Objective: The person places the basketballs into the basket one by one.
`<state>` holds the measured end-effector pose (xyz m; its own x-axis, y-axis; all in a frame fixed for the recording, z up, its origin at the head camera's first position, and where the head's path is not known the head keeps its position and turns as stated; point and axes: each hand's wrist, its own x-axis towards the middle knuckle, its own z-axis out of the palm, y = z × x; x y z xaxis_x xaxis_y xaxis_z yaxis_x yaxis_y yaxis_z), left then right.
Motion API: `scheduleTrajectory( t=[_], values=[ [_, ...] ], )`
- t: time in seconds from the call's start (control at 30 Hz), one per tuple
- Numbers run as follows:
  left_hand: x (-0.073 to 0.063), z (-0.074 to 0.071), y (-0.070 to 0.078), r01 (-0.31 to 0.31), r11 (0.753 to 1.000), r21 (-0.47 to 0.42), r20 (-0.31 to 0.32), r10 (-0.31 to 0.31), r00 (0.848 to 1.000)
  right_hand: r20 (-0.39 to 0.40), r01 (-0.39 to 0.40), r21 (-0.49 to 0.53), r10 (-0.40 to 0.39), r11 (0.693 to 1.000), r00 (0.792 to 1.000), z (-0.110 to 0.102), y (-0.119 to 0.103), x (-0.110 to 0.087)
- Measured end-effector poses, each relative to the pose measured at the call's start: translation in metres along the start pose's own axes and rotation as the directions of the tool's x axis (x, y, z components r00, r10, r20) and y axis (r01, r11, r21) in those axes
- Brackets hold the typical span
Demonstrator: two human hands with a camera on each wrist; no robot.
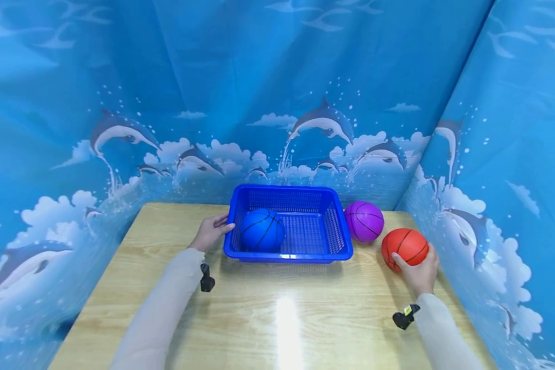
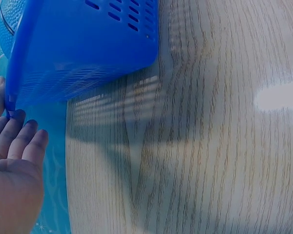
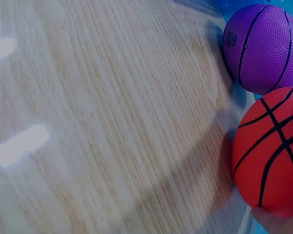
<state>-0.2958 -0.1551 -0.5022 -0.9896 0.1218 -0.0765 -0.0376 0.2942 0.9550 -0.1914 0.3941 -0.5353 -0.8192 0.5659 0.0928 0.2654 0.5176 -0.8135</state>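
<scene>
A blue plastic basket (image 1: 289,258) stands on the table with a blue ball (image 1: 262,230) in its left part. My left hand (image 1: 211,231) pinches the basket's left rim; in the left wrist view the thumb and fingers of that hand (image 2: 17,170) are on either side of the rim. On the right, my right hand (image 1: 421,270) grips a red ball (image 1: 403,246) marked with black lines, thumb in front and fingers around its right side. Only fingertips show on the red ball (image 3: 268,156) in the right wrist view. Whether it touches the table is unclear.
A purple ball (image 1: 364,221) sits just right of the basket, between it and the red ball. Blue dolphin-print curtains (image 1: 259,103) hang behind and to the right of the wooden table (image 1: 240,318). Both wrists wear small black cameras.
</scene>
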Motion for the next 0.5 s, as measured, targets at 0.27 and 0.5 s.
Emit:
scheduleTrajectory(
  t=[0.27, 0.5],
  values=[
    [0.000, 0.000, -0.002, -0.023, 1.000, -0.020, 0.007, 0.023, 1.000, -0.025, 0.000, 0.003, 0.000, 1.000, 1.000, -0.009, -0.004, -0.005],
    [-0.001, -0.001, 0.002, -0.018, 1.000, 0.008, 0.008, 0.018, 1.000, -0.100, 0.074, 0.052, -0.069, 0.996, 0.993, -0.018, -0.029, -0.011]
  ],
)
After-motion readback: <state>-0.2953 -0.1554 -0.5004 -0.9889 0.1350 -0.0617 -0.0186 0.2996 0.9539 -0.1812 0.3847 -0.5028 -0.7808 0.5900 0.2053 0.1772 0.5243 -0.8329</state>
